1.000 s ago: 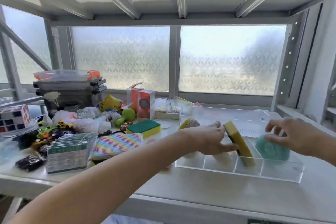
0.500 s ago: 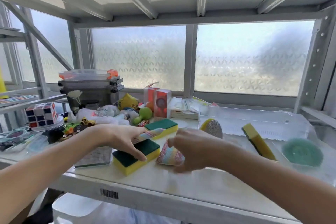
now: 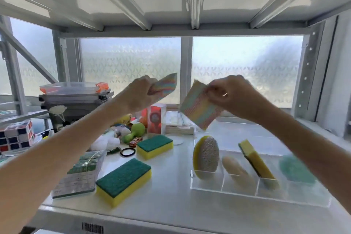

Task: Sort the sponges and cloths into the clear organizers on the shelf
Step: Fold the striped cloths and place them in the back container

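Note:
My left hand holds a rainbow-striped cloth up above the shelf. My right hand pinches a second rainbow-striped cloth beside it, above the clear organizer. The organizer's compartments hold an oval yellow-backed scrubber, a beige sponge, a tilted yellow-green sponge and a teal round scrubber. Two green-topped yellow sponges lie flat on the shelf: the near sponge and the far sponge.
Clutter fills the shelf's left: a clear box of cards, a puzzle cube, stacked lidded containers, toys, a black hair tie and a red box. A second clear tray sits behind the organizer.
Both hands have risen from the shelf, each now holding a rainbow-striped cloth in the air. One second ago they were at the organizer with the yellow sponge and teal scrubber.

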`<action>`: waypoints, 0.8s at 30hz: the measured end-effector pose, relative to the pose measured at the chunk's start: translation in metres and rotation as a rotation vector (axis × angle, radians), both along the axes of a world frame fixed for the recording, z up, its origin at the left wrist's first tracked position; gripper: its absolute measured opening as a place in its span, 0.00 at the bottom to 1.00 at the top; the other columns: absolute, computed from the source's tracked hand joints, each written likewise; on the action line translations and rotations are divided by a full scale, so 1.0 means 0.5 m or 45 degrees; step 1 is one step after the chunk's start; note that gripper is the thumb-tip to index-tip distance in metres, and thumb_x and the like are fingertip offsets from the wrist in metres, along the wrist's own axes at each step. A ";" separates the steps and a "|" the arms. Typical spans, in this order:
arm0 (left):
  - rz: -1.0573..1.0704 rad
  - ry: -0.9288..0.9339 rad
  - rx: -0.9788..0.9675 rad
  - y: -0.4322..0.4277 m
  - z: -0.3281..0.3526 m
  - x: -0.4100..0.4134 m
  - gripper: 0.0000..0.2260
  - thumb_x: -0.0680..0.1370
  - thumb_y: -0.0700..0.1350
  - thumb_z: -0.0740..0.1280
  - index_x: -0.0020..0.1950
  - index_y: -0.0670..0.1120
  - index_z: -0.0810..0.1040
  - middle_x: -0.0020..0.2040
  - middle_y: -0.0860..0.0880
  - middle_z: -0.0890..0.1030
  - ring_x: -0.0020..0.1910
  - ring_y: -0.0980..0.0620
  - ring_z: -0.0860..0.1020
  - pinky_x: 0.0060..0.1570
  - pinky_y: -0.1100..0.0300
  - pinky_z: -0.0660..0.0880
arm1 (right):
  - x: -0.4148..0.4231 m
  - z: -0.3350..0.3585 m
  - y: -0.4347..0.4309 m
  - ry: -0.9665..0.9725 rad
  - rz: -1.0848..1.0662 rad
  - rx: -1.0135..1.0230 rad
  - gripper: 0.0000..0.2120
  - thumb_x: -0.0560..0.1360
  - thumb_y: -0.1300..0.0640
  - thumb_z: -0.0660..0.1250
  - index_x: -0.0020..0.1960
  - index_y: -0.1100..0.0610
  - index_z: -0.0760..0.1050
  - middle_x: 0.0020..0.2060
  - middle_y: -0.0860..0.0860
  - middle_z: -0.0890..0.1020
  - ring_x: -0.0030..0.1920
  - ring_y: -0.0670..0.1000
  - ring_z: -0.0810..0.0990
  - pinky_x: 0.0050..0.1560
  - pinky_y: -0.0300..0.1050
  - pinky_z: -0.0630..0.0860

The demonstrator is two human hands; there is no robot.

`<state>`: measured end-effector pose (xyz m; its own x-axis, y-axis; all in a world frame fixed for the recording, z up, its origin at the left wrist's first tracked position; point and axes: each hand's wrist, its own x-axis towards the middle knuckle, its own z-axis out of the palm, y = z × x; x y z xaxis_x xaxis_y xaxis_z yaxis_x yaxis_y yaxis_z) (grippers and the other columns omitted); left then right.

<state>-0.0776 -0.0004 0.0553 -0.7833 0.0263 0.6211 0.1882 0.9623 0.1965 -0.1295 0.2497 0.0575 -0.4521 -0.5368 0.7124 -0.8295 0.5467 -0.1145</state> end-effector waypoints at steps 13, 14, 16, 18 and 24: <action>-0.279 -0.625 -0.122 0.249 -0.041 -0.280 0.14 0.81 0.42 0.56 0.61 0.39 0.76 0.50 0.43 0.77 0.46 0.47 0.74 0.44 0.56 0.70 | -0.216 -0.038 0.248 -0.581 -0.526 -0.180 0.12 0.76 0.61 0.64 0.59 0.60 0.75 0.50 0.64 0.82 0.50 0.62 0.81 0.53 0.57 0.79; -0.289 -0.700 -0.144 0.250 -0.052 -0.290 0.14 0.81 0.41 0.56 0.61 0.40 0.76 0.52 0.42 0.78 0.47 0.47 0.74 0.46 0.56 0.71 | -0.221 -0.046 0.252 -0.599 -0.528 -0.187 0.12 0.76 0.60 0.63 0.59 0.59 0.74 0.49 0.64 0.82 0.49 0.62 0.81 0.51 0.57 0.79; -0.307 -0.783 -0.160 0.247 -0.077 -0.305 0.14 0.80 0.42 0.59 0.64 0.42 0.74 0.56 0.44 0.78 0.48 0.49 0.75 0.48 0.57 0.73 | -0.225 -0.053 0.260 -0.627 -0.521 -0.199 0.11 0.77 0.60 0.63 0.58 0.58 0.74 0.48 0.64 0.83 0.48 0.63 0.82 0.49 0.56 0.80; -0.304 -0.761 -0.196 0.244 -0.100 -0.313 0.15 0.80 0.44 0.61 0.65 0.44 0.75 0.59 0.44 0.79 0.48 0.50 0.75 0.48 0.58 0.72 | -0.226 -0.053 0.264 -0.639 -0.464 -0.236 0.11 0.77 0.61 0.62 0.59 0.57 0.73 0.47 0.63 0.83 0.47 0.63 0.82 0.49 0.56 0.80; -0.308 -0.410 -0.105 0.188 -0.092 -0.303 0.15 0.74 0.41 0.70 0.60 0.41 0.80 0.54 0.43 0.81 0.54 0.46 0.79 0.55 0.54 0.76 | -0.216 -0.070 0.197 -0.748 -0.316 -0.414 0.11 0.78 0.59 0.60 0.59 0.58 0.74 0.46 0.60 0.81 0.41 0.55 0.79 0.44 0.49 0.78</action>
